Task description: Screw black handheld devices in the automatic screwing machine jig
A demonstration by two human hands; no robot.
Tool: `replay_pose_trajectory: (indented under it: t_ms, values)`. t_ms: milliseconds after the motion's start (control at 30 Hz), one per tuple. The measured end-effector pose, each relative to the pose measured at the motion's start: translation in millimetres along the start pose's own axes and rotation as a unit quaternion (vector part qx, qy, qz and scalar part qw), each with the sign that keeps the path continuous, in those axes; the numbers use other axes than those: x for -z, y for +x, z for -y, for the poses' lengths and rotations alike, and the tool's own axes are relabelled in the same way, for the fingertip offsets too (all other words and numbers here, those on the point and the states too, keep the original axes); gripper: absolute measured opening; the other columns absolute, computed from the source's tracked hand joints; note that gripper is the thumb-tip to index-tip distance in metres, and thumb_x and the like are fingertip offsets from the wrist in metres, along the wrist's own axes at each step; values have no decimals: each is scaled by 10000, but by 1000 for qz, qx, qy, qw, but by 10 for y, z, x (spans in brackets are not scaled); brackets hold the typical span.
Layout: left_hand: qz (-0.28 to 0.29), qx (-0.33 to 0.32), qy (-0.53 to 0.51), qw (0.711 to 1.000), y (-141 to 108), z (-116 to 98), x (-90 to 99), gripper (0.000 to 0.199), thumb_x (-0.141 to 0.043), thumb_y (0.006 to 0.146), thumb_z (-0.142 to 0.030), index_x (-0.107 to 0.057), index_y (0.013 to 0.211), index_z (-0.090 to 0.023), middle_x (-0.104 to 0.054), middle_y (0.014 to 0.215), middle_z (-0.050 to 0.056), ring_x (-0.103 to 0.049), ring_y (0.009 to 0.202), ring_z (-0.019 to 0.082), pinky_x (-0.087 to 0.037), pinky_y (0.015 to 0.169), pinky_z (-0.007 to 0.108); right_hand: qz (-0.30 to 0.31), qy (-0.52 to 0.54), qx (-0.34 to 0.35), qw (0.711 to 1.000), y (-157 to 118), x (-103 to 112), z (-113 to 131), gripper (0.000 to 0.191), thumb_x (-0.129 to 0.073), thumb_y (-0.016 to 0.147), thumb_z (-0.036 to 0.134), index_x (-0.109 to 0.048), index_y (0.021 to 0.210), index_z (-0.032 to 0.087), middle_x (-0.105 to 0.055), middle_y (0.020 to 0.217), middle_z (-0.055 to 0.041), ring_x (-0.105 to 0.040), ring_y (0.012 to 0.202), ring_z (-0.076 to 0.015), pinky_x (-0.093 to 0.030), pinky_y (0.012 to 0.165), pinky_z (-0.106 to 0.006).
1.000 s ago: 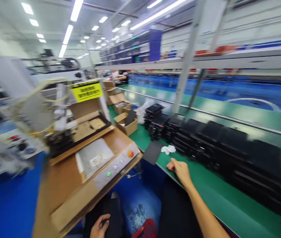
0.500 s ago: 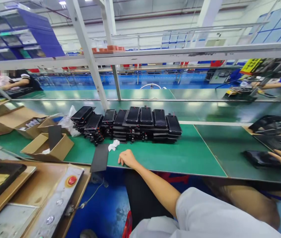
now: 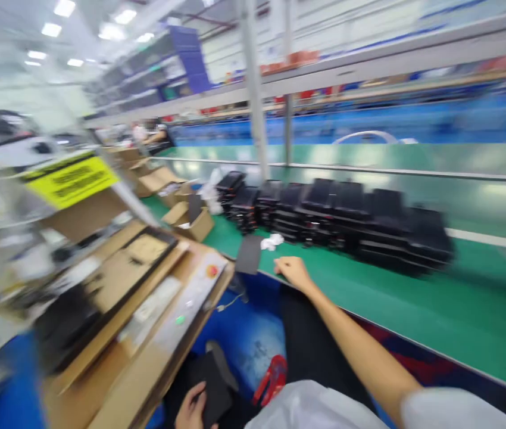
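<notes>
– Starting nearest?
– With the left hand [image 3: 194, 407], low in view: half curled and touching a dark flat piece [image 3: 217, 388]; too blurred, cannot tell if clamped on.
– And the right hand [image 3: 294, 273]?
– Resting at the near edge of the green tabletop [image 3: 418, 316], loosely curled; cannot tell if fully closed or around anything.
– Just beyond?
– Close by, at the same edge, a dark sheet [image 3: 249, 255], with crumpled white scraps [image 3: 272, 242] just beside. Farther back, to the left, a cardboard carton [image 3: 202, 227]; to the right, stacked black devices [image 3: 333, 210] in a row. Well beyond, a co-worker [image 3: 160, 140].
– And the step, by judgement?
– Probably a pause, steadying the dark flat piece.
– Calling for what?
– To lift that piece, a firmer pinch; to reach the stacked black devices, uncurling on the right.
</notes>
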State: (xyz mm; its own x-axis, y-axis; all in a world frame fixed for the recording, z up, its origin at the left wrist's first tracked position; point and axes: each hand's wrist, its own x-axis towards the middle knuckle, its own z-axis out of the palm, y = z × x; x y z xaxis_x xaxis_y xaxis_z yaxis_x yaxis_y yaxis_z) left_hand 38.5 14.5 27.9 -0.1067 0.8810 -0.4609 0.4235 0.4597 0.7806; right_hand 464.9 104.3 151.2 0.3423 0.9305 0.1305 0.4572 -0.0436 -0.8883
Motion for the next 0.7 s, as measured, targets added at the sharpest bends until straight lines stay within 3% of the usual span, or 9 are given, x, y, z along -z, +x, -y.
replay_pose_trajectory:
  t_ms: [67, 167, 267, 700]
  values:
    - [-14, 8, -127, 992, -98, 131, 171, 497, -692, 709, -572, -694, 1053, -213, -660, 706, 14, -676, 608, 255, -537, 392, 329, 0, -36, 14, 999, 45, -29, -126, 514, -444, 903, 503, -722, 602, 194, -735, 701, -76, -652, 719, -225, -413, 716, -303]
    - [-49, -1, -198, 979, -119, 228, 226, 455, -736, 696, -491, -694, 1016, -171, -627, 737, 11, -629, 532, 195, -495, 334, 284, 15, -94, 23, 995, 187, -114, -364, 533, -446, 907, 565, -735, 623, 219, -751, 736, -49, -672, 751, -232, -427, 718, -303]
    - [-78, -1, -205, 976, -101, 276, 167, 433, -740, 712, -474, -693, 1012, -165, -607, 759, -3, -595, 475, 156, -490, 313, 275, 26, -107, 26, 994, 204, -139, -458, 539, -445, 910, 583, -743, 629, 232, -765, 766, -39, -690, 773, -242, -454, 729, -307]
    - [-74, 13, -212, 974, -84, 314, 136, 361, -723, 757, -390, -670, 1032, -161, -505, 668, -48, -582, 459, 152, -494, 284, 270, 21, -112, 13, 993, 183, -135, -453, 562, -445, 901, 624, -755, 632, 240, -778, 807, -43, -702, 791, -261, -478, 734, -329]
